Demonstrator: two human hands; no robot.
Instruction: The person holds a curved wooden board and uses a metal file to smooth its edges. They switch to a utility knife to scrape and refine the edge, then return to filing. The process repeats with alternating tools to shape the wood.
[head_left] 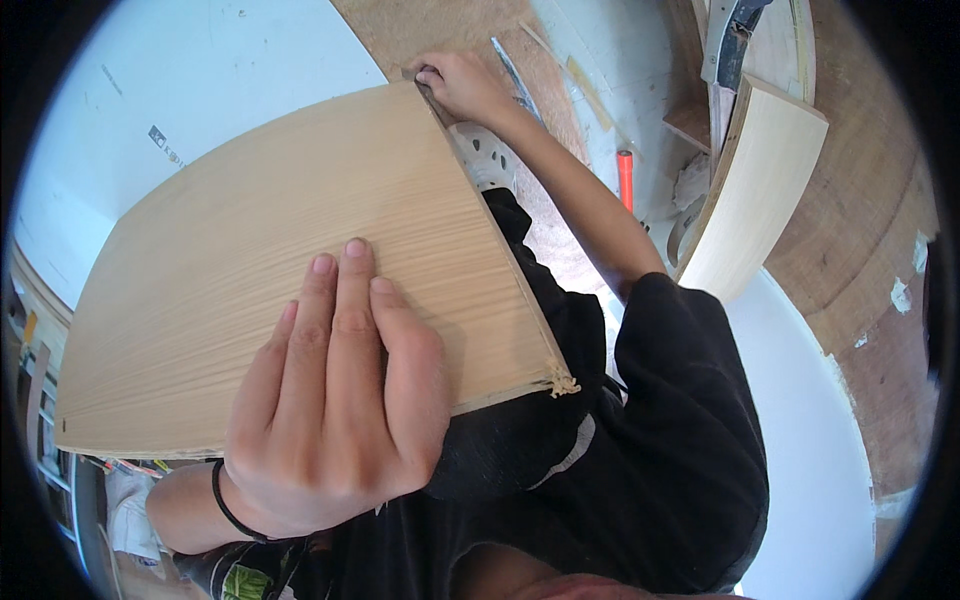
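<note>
A wide light wood-grain board (220, 270) lies across my lap, tilted in view. My left hand (340, 400) rests flat on its top face near the close edge, fingers straight and held together. At the far right corner of the board is my right hand (460, 85), its fingers curled closed at the edge. Whatever sits inside those fingers is mostly hidden; only a small dark bit shows against the board's edge. Curled wood shavings (565, 385) cling to the near right corner, at the end of the same long edge.
To the right, a narrower pale wooden piece (755, 190) leans beside a grey and black tool (735, 40). An orange-red tube (626, 180) stands near my right forearm. Large white panels (200, 90) lie beyond the board, and brown plywood (860, 200) covers the far right.
</note>
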